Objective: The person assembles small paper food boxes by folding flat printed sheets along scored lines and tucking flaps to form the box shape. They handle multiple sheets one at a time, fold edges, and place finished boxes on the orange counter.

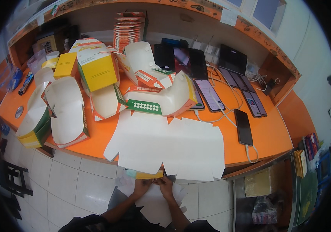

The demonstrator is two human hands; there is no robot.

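My left hand [143,188] and my right hand [166,187] are close together just below the table's front edge. The fingers of both are closed at a narrow piece of cardboard [149,175], yellow with a pale blue end. Fingertips are small here, so the exact grip is hard to make out. Right above them a flat white box blank [173,141] with cut flaps lies on the table, its near edge overhanging. More white cardboard [156,210] rests below my hands, between my forearms.
Open folded food boxes [68,112] crowd the left of the orange table [268,133]. Behind them stand a yellow box [97,73] and a stack of flattened cartons [128,31]. Several phones [210,94] with white cables lie right, one phone [243,127] near the edge. A black stool [13,178] stands left.
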